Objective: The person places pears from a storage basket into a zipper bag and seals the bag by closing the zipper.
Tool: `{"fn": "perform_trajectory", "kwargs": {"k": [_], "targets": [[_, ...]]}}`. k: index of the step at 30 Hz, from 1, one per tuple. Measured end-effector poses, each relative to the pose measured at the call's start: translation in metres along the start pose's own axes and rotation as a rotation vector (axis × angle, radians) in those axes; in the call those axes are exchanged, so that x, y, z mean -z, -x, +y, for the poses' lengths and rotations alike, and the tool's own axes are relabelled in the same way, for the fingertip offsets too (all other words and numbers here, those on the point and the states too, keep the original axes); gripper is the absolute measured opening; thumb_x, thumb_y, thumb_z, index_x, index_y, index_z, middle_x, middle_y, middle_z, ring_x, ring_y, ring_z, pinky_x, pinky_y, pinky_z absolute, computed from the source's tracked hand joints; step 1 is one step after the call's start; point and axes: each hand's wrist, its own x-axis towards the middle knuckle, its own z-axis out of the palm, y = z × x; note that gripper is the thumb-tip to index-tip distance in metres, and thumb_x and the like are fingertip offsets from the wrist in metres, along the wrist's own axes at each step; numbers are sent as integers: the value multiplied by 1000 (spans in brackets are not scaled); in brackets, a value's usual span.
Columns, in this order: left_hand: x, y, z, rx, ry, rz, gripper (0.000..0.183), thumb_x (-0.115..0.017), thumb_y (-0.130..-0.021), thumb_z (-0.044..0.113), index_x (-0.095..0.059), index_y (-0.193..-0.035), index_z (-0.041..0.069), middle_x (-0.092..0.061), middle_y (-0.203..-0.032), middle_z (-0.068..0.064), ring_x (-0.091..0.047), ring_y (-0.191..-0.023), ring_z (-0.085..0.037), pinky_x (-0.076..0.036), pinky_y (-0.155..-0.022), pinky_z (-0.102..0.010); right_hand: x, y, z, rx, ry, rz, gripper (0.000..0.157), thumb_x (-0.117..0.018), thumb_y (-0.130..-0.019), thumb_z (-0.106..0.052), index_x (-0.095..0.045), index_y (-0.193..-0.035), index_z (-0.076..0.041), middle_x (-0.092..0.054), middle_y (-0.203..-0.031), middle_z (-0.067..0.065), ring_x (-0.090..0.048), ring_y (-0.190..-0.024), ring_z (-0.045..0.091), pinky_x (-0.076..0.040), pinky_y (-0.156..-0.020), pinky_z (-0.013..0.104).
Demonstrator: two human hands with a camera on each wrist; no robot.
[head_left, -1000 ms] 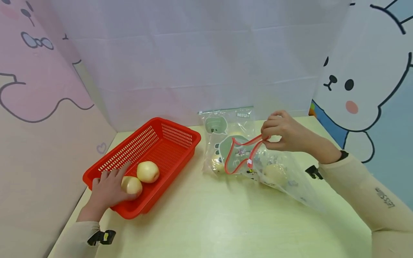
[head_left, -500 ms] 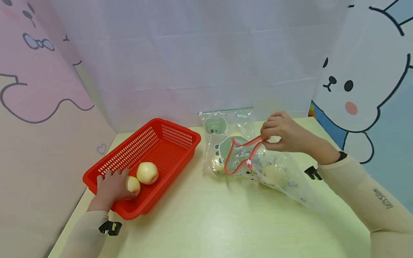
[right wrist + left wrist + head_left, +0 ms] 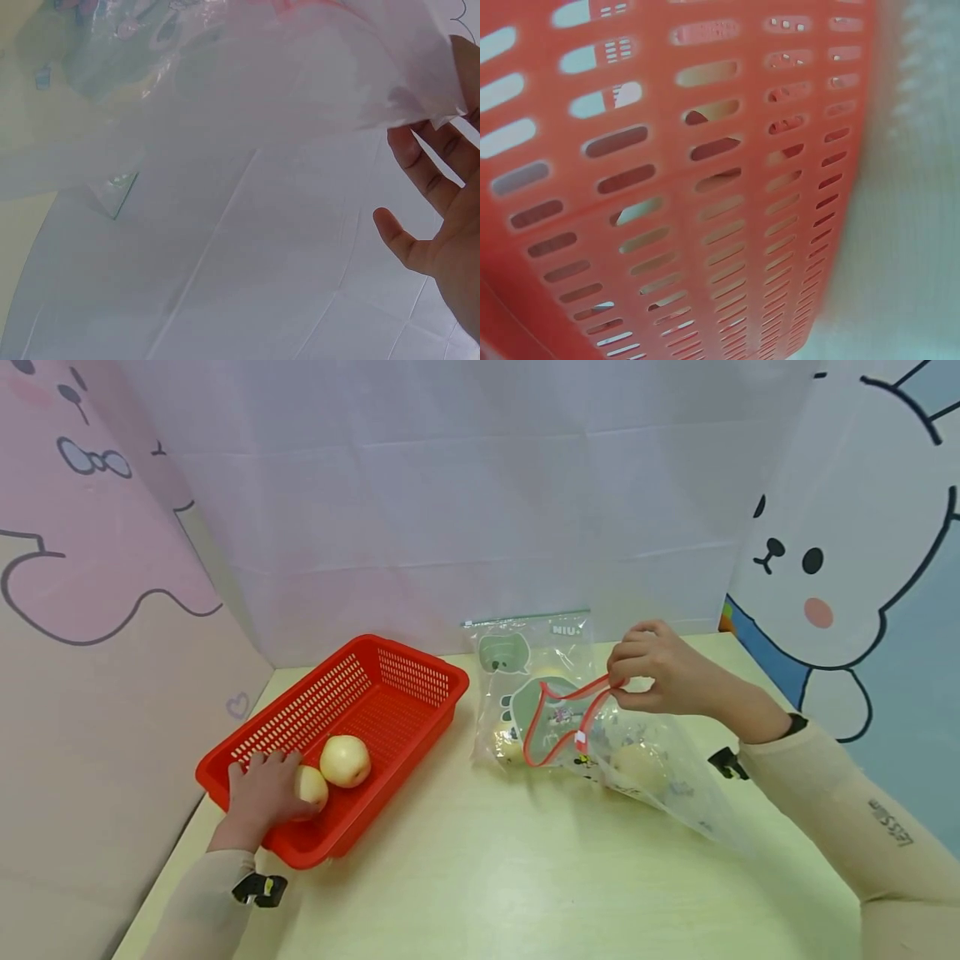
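Observation:
In the head view my left hand [image 3: 262,793] reaches into the near end of a red plastic basket [image 3: 423,727]. Its fingers and thumb grip a round, pale yellow fruit [image 3: 311,789], partly covered by the hand. A second such fruit [image 3: 345,761] lies right beside it. On the right, my right hand [image 3: 652,668] pinches the red-edged mouth of a clear zip bag [image 3: 675,777] and lifts it so the mouth gapes to the left. One pale fruit [image 3: 640,767] shows inside this bag. The left wrist view is filled by the basket's slotted wall [image 3: 682,180], which hides most of that hand.
Behind the held bag lies another clear zip bag [image 3: 525,627] with a green top strip and green animal prints, pale fruit inside it. A pale table [image 3: 517,877] runs up to a white backdrop [image 3: 465,502]. A cartoon-printed sheet [image 3: 97,710] borders the left side.
My left hand has shifted slightly right and closed in around the nearer fruit, covering more of it. The right hand and the bag it holds have stayed put.

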Motion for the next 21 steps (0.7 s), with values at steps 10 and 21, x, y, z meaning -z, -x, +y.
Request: {"fn": "perform_trajectory", "kwargs": {"k": [10, 21], "targets": [[15, 4, 5, -1, -2, 158, 73, -81, -70, 39, -55, -121, -6, -54, -114, -34, -43, -107, -54, -31, -88, -73, 0, 0, -1, 4, 14, 8, 44, -44, -102, -43, -62, -74, -14, -64, -80, -2, -54, -75, 19, -38, -77, 57], [51, 2, 44, -90, 9, 324, 71, -85, -66, 32, -54, -121, -1, -54, -113, -27, -42, -109, -47, -29, -90, -70, 0, 0, -1, 7, 12, 9, 44, -44, -102, -43, -62, -74, -14, -64, -80, -2, -54, -75, 19, -38, -77, 57]]}}
